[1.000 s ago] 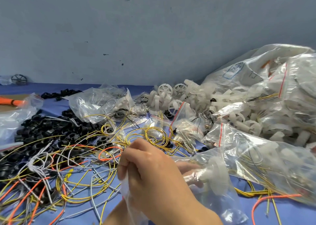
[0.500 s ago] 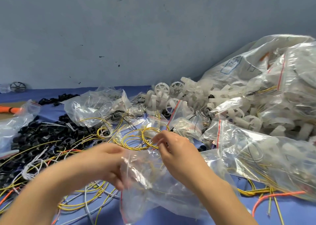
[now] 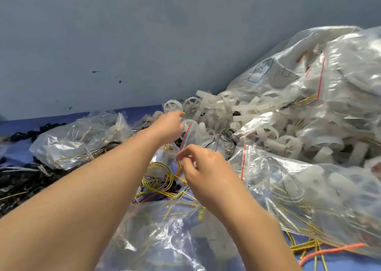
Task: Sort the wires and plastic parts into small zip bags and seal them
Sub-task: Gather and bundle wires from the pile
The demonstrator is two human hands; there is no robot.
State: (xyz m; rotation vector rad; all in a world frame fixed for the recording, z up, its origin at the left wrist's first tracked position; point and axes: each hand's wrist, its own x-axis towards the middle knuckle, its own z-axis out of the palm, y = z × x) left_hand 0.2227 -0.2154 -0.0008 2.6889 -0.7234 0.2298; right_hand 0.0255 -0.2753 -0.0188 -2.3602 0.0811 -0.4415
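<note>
White plastic wheels [image 3: 190,105] are reached for.
The left hand [image 3: 168,126] is spread, empty; the right hand [image 3: 206,169] is curled (its hold cannot be told). The clear zip bag [image 3: 165,235] lies unheld below, so wheels could be spilled.

You face a grey-blue wall [image 3: 144,44] marked with a few dark specks. Below it, your table [image 3: 350,265] shows a blue surface.

Two bare forearms, bare left hand [image 3: 168,126], bare right hand [image 3: 206,172], slender fingers
</note>
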